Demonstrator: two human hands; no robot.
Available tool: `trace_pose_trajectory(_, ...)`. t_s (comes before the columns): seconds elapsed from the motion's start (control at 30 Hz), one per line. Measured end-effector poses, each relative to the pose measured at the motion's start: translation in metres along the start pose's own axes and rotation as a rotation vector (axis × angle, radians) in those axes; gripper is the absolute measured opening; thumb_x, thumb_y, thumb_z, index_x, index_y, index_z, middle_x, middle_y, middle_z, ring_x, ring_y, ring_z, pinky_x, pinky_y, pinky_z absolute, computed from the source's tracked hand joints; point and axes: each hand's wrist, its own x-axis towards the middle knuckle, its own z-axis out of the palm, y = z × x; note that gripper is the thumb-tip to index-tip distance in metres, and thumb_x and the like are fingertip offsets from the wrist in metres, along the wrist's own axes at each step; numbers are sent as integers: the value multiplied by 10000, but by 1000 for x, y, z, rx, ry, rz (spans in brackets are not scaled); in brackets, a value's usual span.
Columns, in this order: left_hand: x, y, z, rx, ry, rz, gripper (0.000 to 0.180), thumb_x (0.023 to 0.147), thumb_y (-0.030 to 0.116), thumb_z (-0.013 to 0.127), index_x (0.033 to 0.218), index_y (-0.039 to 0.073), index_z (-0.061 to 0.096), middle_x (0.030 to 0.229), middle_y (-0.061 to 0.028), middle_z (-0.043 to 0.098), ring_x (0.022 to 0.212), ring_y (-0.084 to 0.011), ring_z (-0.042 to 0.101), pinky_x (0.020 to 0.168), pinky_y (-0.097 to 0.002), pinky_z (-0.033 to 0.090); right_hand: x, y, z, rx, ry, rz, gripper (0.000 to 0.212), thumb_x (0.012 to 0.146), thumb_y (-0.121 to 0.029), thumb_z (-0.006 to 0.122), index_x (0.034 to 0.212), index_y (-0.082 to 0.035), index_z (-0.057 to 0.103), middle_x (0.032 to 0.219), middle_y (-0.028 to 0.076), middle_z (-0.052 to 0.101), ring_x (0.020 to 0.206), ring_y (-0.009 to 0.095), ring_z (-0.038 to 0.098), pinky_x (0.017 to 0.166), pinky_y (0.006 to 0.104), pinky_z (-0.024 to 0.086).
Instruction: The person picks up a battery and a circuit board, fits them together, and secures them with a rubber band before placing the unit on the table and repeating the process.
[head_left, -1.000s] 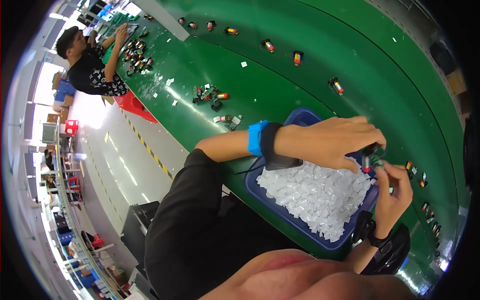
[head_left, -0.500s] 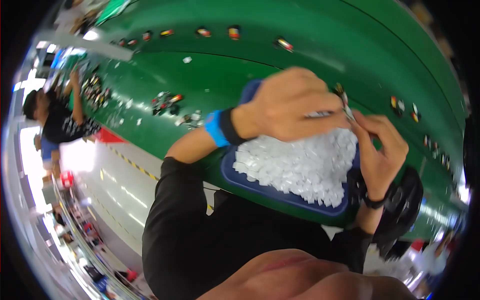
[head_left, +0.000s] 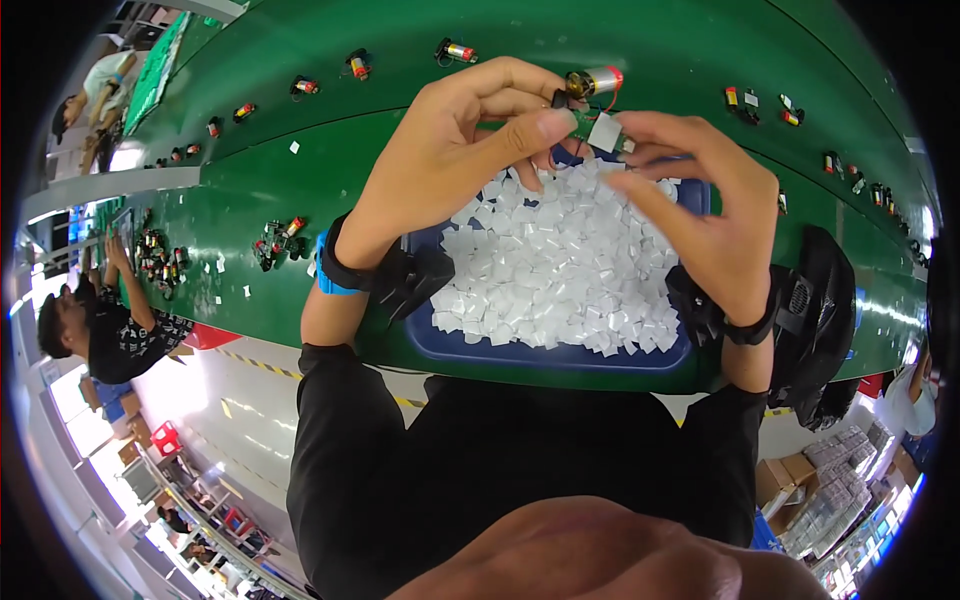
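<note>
My left hand [head_left: 465, 140] pinches a small green circuit board [head_left: 584, 127] between thumb and fingers, over the far side of a blue tray [head_left: 540, 357]. A cylindrical battery [head_left: 602, 80] with a red end hangs on by wires, and a white square piece [head_left: 605, 132] lies on the board. Beside the board's right end is my right hand [head_left: 715, 195], open, its fingertips close to the edge and the thumb held apart lower down. Whether those fingertips touch the board, I cannot tell. Beneath both hands, a heap of white square pieces [head_left: 560, 270] fills the tray.
Battery-and-board units [head_left: 358, 65] stand in a row along the green belt at the far side. More lie in a cluster [head_left: 280, 242] to the left. A black plastic bag [head_left: 815, 320] hangs at the right. A co-worker [head_left: 110, 310] works at the far left.
Both hands have moved apart, and the board with its battery now shows between them. My left hand shifted left and away. The head view has shifted too.
</note>
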Motion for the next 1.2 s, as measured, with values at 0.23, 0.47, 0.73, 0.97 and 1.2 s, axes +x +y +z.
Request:
trace_pose_trajectory(0.23,-3,4,7,55,32,10,338,929,149,712,1174,-57,604,958,-127,721,784,-122,672,629,-264,574,2,10,0,71,-7,143,140,872,-26,730,989,22,671,862,64,696,782,124,682,693,232,539)
trace_pose_trajectory(0.47,-4,3,7,103,55,16,320,921,143,718,1153,-54,619,966,-113,726,796,-125,677,631,-259,570,1,12,-5,-27,-113,74,114,880,-2,708,980,15,657,984,73,677,828,124,666,699,238,523)
trace_pose_trajectory(0.73,-3,6,5,248,174,105,299,907,144,733,1128,-34,637,956,-97,727,782,-125,677,633,-245,557,4,21,-13,-303,-190,-105,226,841,9,726,1051,-10,646,1123,94,644,969,216,659,755,296,539)
trace_pose_trajectory(0.97,-5,6,10,304,93,63,280,899,145,741,1101,-24,647,960,-95,725,765,-115,670,631,-245,553,13,20,-2,-329,12,-387,339,760,24,775,1070,-30,651,1061,84,661,1022,278,637,813,335,528)
trace_pose_trajectory(1.2,-6,5,7,157,77,-12,262,931,121,698,1134,-31,634,947,-99,718,747,-110,659,629,-251,567,3,20,-6,-257,-166,-354,418,687,21,814,1076,-53,678,1119,72,701,976,266,625,821,341,517)
